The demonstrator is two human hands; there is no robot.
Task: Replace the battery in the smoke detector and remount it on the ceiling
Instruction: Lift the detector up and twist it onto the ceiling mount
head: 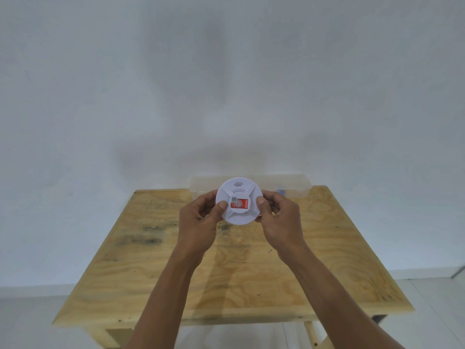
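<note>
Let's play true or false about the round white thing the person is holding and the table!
1. Both hands hold the smoke detector. True: the left hand and the right hand each grip one side.
2. The smoke detector lies on the wooden table. False: it is held up above the table.
3. It has a red sticker on it. True.
4. A clear plastic box sits at the table's near edge. False: it sits at the far edge, by the wall.
5. One hand holds a screwdriver. False: no tool shows.
</note>
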